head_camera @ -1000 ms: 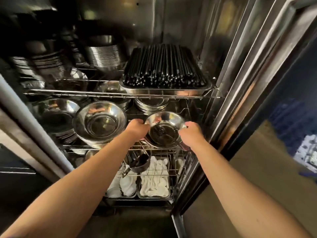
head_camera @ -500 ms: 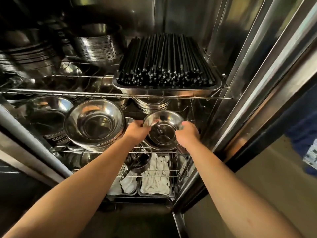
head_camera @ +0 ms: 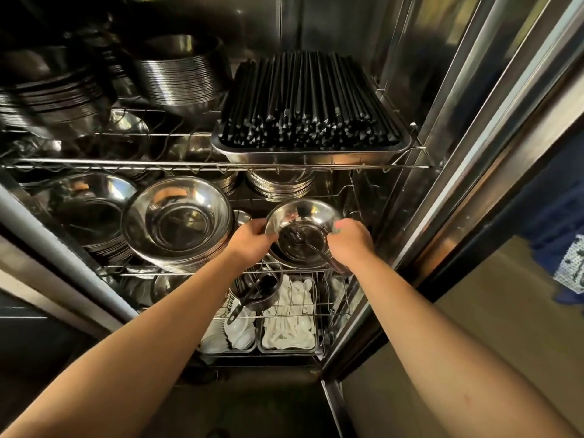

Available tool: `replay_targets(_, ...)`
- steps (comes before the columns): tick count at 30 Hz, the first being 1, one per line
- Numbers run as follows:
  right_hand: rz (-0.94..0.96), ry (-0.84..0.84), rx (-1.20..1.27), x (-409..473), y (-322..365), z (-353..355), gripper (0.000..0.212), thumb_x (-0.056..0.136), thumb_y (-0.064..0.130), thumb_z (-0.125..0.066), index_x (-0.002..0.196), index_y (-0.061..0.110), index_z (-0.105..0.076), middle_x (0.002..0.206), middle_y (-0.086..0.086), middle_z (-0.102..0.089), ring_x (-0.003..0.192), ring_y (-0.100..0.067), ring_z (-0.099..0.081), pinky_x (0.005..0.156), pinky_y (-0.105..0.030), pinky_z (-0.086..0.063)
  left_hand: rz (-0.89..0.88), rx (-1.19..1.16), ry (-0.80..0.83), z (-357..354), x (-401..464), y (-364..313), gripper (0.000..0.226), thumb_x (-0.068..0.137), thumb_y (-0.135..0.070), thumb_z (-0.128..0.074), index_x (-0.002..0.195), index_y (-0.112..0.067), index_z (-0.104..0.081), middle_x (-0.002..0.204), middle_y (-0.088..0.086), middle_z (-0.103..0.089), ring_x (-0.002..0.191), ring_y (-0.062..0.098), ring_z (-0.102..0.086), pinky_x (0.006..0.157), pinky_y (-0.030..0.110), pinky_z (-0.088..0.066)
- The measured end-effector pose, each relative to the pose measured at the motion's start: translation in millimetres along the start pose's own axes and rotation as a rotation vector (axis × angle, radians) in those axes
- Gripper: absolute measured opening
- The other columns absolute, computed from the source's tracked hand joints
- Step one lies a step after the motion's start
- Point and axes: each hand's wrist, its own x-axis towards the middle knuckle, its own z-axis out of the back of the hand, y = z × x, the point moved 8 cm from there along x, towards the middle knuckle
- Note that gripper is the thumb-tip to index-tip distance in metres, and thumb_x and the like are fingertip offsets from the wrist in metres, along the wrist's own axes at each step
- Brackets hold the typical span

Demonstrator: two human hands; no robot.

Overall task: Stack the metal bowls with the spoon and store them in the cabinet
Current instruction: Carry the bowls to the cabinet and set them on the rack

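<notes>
Both hands have carried the bowls [head_camera: 303,235] deeper onto the middle shelf [head_camera: 189,274]. Left grip [head_camera: 252,238] and right grip [head_camera: 349,240] clamp opposite rims; spoon [head_camera: 311,248] inside. Next: lower, release.

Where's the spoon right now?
The spoon lies inside the small metal bowl held between the left hand and right hand, at the middle rack's right end, under the chopstick tray.

The spoon [head_camera: 308,246] sits in the metal bowls [head_camera: 301,230] on the middle rack, right of the bigger bowl stack [head_camera: 178,222], under the chopstick tray [head_camera: 311,153].
</notes>
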Motion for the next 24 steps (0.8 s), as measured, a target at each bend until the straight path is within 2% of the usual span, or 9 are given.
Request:
replay_targets(2, 0.035, -0.018, -0.031, -2.5, 4.2, 2.5, 0.013, 0.092, 0.011, -0.054, 0.093, 0.012, -0.067, 0.092, -0.004, -0.061, 0.089, -0.028, -0.063, 0.060, -0.030, -0.046, -0.024, 0.059, -0.004, 4.7, -8.4, 1.7, 0.056, 0.090, -0.028, -0.064, 0.143, -0.017, -0.049, 0.082, -0.017, -0.059, 0.069, 0.004, -0.061, 0.063, 0.015, -0.053)
replay_targets(3, 0.061, -0.034, -0.060, -3.4, 6.7, 3.8, 0.015, 0.092, 0.013, -0.055, 0.098, 0.012, -0.068, 0.096, -0.005, -0.062, 0.098, -0.030, -0.061, 0.068, -0.034, -0.051, -0.036, 0.090, -0.005, 7.3, -13.8, 2.6, 0.058, 0.090, -0.028, -0.063, 0.145, -0.018, -0.046, 0.081, -0.013, -0.062, 0.062, 0.005, -0.058, 0.056, 0.015, -0.050)
replay_targets(5, 0.114, -0.069, -0.109, -6.7, 10.7, 4.5, 0.025, 0.092, 0.016, -0.057, 0.114, 0.014, -0.069, 0.114, -0.010, -0.061, 0.116, -0.033, -0.052, 0.088, -0.043, -0.054, -0.093, 0.168, -0.004, 12.7, -26.9, 5.7, 0.058, 0.091, -0.030, -0.061, 0.145, -0.018, -0.045, 0.098, -0.001, -0.069, 0.070, 0.011, -0.062, 0.065, 0.025, -0.054)
replay_targets(7, 0.173, -0.101, -0.140, -9.5, 14.8, 5.5, 0.032, 0.093, 0.018, -0.058, 0.123, 0.016, -0.069, 0.124, -0.012, -0.061, 0.121, -0.034, -0.046, 0.096, -0.045, -0.050, -0.160, 0.296, -0.007, 15.4, -40.9, 13.0, 0.060, 0.091, -0.032, -0.061, 0.146, -0.017, -0.044, 0.128, 0.007, -0.062, 0.100, 0.019, -0.065, 0.087, 0.031, -0.052)
replay_targets(10, 0.274, -0.081, -0.229, -14.2, 24.2, -1.3, 0.026, 0.094, 0.024, -0.056, 0.112, 0.015, -0.072, 0.114, -0.010, -0.069, 0.114, -0.033, -0.051, 0.089, -0.041, -0.046, -0.258, 0.443, 0.003, 13.6, -66.4, 27.2, 0.063, 0.091, -0.029, -0.062, 0.148, -0.014, -0.041, 0.144, 0.011, -0.050, 0.129, 0.027, -0.051, 0.106, 0.035, -0.040)
replay_targets(15, 0.272, 0.041, -0.334, -17.6, 26.1, -16.9, 0.026, 0.092, 0.034, -0.061, 0.101, 0.012, -0.070, 0.104, -0.009, -0.069, 0.110, -0.032, -0.057, 0.072, -0.033, -0.042, -0.246, 0.742, 0.006, 15.6, -83.8, 56.6, 0.071, 0.093, -0.037, -0.054, 0.155, -0.017, -0.026, 0.150, 0.010, -0.042, 0.140, 0.032, -0.034, 0.115, 0.042, -0.030)
replay_targets(18, 0.258, 0.082, -0.352, -16.5, 25.0, -22.8, 0.018, 0.090, 0.028, -0.064, 0.090, 0.011, -0.068, 0.093, -0.010, -0.068, 0.097, -0.032, -0.063, 0.066, -0.031, -0.044, -0.231, 0.907, -0.009, 17.1, -86.2, 67.0, 0.077, 0.092, -0.042, -0.054, 0.156, -0.015, -0.019, 0.153, 0.012, -0.039, 0.144, 0.034, -0.029, 0.119, 0.043, -0.023)
replay_targets(22, 0.260, 0.096, -0.378, -19.7, 27.5, -24.7, 0.014, 0.090, 0.018, -0.062, 0.077, 0.015, -0.063, 0.074, -0.003, -0.059, 0.076, -0.027, -0.061, 0.053, -0.024, -0.035, -0.225, 1.027, -0.030, 15.5, -88.3, 73.3, 0.079, 0.092, -0.048, -0.049, 0.156, -0.016, -0.016, 0.154, 0.012, -0.037, 0.144, 0.034, -0.028, 0.120, 0.045, -0.024)
replay_targets(24, 0.282, 0.097, -0.380, -23.6, 29.6, -23.6, 0.015, 0.090, 0.015, -0.061, 0.075, 0.015, -0.065, 0.070, -0.002, -0.058, 0.072, -0.026, -0.058, 0.054, -0.025, -0.036, -0.227, 1.051, -0.044, 14.6, -89.3, 74.3, 0.078, 0.092, -0.049, -0.049, 0.156, -0.017, -0.017, 0.154, 0.011, -0.036, 0.144, 0.033, -0.028, 0.119, 0.045, -0.026)
